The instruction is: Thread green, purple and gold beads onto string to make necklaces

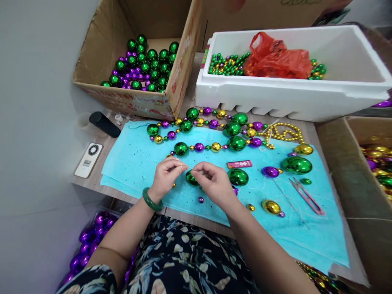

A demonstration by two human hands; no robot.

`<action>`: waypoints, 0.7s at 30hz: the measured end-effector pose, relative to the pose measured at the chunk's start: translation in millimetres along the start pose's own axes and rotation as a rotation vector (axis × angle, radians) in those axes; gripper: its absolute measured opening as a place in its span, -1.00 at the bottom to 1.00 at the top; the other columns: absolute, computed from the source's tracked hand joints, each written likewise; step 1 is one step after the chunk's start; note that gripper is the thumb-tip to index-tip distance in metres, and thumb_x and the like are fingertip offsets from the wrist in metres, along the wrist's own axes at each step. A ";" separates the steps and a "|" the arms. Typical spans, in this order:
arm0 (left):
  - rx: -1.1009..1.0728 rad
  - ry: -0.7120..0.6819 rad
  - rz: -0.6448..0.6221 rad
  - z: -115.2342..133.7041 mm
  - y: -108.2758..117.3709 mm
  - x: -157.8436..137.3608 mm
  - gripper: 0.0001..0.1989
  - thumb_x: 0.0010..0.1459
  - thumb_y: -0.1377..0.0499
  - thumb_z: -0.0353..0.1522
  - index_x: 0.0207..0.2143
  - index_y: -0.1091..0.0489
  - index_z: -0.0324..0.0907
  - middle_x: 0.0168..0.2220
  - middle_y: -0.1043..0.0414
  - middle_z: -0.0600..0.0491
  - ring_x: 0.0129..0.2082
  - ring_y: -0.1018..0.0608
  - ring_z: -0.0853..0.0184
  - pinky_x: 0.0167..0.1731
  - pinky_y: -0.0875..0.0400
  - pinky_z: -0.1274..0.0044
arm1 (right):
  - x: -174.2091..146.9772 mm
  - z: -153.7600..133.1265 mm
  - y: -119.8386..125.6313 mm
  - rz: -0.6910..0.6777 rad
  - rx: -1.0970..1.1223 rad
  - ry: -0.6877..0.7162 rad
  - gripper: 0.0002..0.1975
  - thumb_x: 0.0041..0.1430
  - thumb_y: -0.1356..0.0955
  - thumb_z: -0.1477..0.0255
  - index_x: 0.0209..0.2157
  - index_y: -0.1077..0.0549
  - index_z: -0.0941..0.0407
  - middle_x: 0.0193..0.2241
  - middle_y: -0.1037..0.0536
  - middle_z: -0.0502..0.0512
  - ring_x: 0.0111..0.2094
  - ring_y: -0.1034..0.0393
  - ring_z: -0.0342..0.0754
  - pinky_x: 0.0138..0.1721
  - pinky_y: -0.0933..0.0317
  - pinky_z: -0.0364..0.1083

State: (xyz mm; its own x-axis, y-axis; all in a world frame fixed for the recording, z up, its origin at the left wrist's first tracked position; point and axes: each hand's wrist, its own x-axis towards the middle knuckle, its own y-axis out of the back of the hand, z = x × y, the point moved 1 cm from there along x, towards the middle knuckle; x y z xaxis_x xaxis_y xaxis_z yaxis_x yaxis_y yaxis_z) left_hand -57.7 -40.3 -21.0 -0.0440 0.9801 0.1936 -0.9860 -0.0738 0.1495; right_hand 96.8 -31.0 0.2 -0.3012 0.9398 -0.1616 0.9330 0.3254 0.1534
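Note:
My left hand, with a green bangle on the wrist, pinches a thin pale thread at its fingertips. My right hand meets it from the other side, thumb and fingers pressed together on the thread. Just beneath the fingertips sits a shiny green bead, partly covered by my right hand. Another large green bead lies right of that hand, and a small purple bead lies below it. Beyond my hands stretches a beaded garland of green, purple and gold.
On the blue cloth are pink thread snips, a dark red packet, and loose beads. Behind stand a cardboard box of ornaments and a white foam box with a red bag. A remote lies left.

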 end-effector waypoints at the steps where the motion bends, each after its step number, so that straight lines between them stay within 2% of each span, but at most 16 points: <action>1: -0.094 0.055 0.005 -2.1 -1.6 -0.4 -0.89 0.06 -0.25 -0.37 -0.51 -0.51 -0.17 -0.53 -0.42 0.08 -0.46 -0.42 0.41 -0.38 -0.30 0.53 | 0.7 2.2 -2.0 -0.004 0.087 -0.041 -0.82 0.02 -0.33 0.31 -0.51 -0.38 0.14 -0.68 -0.26 -0.09 -0.63 -0.07 -0.22 -0.60 0.03 -0.19; 4: -0.364 0.214 0.014 -7.4 -7.6 -1.6 -0.88 0.02 -0.29 -0.33 -0.52 -0.51 -0.18 -0.55 -0.34 0.12 -0.53 -0.36 0.47 -0.45 -0.26 0.57 | 3.0 5.7 -6.9 -0.036 0.296 -0.122 -0.76 -0.02 -0.36 0.24 -0.51 -0.37 0.14 -0.70 -0.21 -0.13 -0.68 0.03 -0.25 -0.65 0.13 -0.20; 7: -0.475 0.296 0.028 -8.9 -11.8 -2.3 -0.85 -0.03 -0.32 -0.30 -0.54 -0.50 -0.20 -0.55 -0.30 0.13 -0.55 -0.33 0.49 -0.49 -0.23 0.57 | 4.8 7.0 -9.4 -0.016 0.393 -0.143 -0.71 -0.06 -0.40 0.20 -0.52 -0.36 0.14 -0.71 -0.18 -0.15 -0.69 0.09 -0.28 -0.67 0.21 -0.19; 14: -0.421 0.272 0.040 -8.3 -12.2 -3.1 -0.80 -0.03 -0.31 -0.27 -0.58 -0.47 -0.20 -0.57 -0.29 0.11 -0.51 -0.34 0.46 -0.45 -0.26 0.57 | 6.6 7.9 -10.9 0.038 0.403 -0.134 -0.66 -0.09 -0.43 0.16 -0.53 -0.36 0.14 -0.74 -0.14 -0.16 -0.70 0.12 -0.28 -0.67 0.26 -0.19; 21: -0.279 0.202 0.058 -8.7 -12.3 -5.0 -0.79 0.02 -0.28 -0.26 -0.56 -0.49 -0.19 -0.58 -0.33 0.09 -0.48 -0.36 0.41 -0.40 -0.27 0.53 | 5.8 4.0 -11.8 0.108 0.349 -0.102 -0.63 -0.12 -0.44 0.12 -0.53 -0.36 0.14 -0.71 -0.18 -0.14 -0.67 0.09 -0.27 -0.66 0.18 -0.20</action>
State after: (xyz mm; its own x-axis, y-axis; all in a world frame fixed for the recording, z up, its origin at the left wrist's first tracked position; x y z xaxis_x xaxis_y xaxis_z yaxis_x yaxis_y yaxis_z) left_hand -46.8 -42.8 -32.2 -0.1044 0.9945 -0.0060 -0.9857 -0.1043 -0.1324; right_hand 84.8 -29.8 -6.5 -0.1926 0.9457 -0.2620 0.9746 0.1532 -0.1633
